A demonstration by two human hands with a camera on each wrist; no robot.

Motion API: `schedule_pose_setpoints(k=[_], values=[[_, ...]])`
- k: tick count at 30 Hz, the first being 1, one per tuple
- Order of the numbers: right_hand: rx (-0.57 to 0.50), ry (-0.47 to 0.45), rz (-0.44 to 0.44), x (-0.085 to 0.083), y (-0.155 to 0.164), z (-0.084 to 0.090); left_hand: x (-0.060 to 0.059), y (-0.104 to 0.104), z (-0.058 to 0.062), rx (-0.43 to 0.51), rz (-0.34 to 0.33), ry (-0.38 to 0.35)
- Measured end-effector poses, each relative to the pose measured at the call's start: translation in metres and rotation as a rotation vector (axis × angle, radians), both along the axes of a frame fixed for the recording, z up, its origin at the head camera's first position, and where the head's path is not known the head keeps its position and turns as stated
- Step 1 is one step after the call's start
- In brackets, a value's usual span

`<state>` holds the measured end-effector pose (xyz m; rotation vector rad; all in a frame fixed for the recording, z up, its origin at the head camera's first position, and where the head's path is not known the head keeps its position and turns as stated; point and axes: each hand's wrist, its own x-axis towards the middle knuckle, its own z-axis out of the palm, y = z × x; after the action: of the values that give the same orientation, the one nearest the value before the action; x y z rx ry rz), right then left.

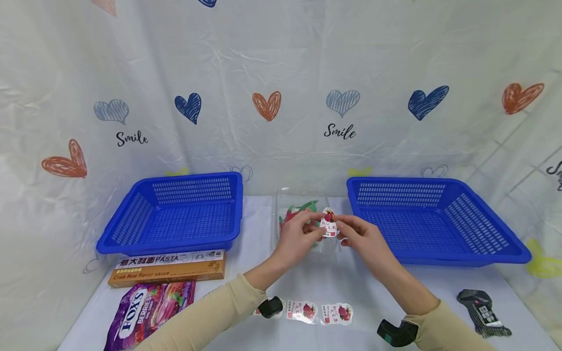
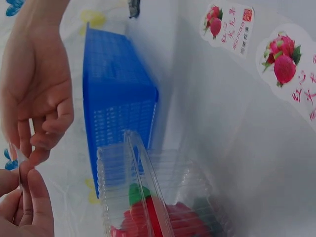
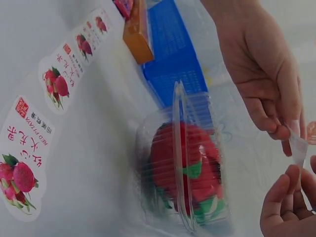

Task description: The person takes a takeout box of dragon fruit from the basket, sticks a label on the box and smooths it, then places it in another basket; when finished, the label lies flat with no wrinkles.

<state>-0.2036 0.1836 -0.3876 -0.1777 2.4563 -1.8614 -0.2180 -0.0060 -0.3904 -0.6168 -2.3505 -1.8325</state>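
Note:
My left hand (image 1: 298, 238) and right hand (image 1: 364, 240) pinch opposite sides of a white dragon fruit sticker (image 1: 328, 228), held up between them. Edge-on in the right wrist view, the sticker (image 3: 298, 148) is a thin, bent white piece between the fingertips. Beneath the hands stands a clear plastic clamshell box (image 1: 303, 193). Inside it lies a red dragon fruit (image 3: 165, 153) with green scales, partly covered by my left hand in the head view. Nearer to me, a strip of more dragon fruit stickers (image 1: 302, 311) lies flat on the table; my left sleeve hides its left end.
Blue plastic baskets stand on both sides, one left (image 1: 193, 209) and one right (image 1: 426, 219). In front of the left basket lie a pasta box (image 1: 171, 269) and a purple Fox's candy bag (image 1: 149, 307). A small black packet (image 1: 484, 313) lies at the right.

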Motion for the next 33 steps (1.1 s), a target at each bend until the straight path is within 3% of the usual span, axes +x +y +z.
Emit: schedule_pose_setpoints(k=[9, 18, 24, 33], values=[[0.046, 0.029, -0.061, -0.016, -0.009, 0.004, -0.013, -0.002, 0.003, -0.063, -0.021, -0.018], [0.077, 0.072, -0.002, -0.030, -0.013, 0.007, -0.030, -0.002, 0.009, -0.190, 0.111, 0.008], [0.096, 0.071, 0.020, -0.042, -0.017, 0.001, -0.038, -0.008, 0.005, -0.182, 0.105, -0.030], [0.157, 0.115, 0.082, -0.054, -0.021, -0.007, -0.045, -0.015, -0.003, -0.223, 0.094, -0.004]])
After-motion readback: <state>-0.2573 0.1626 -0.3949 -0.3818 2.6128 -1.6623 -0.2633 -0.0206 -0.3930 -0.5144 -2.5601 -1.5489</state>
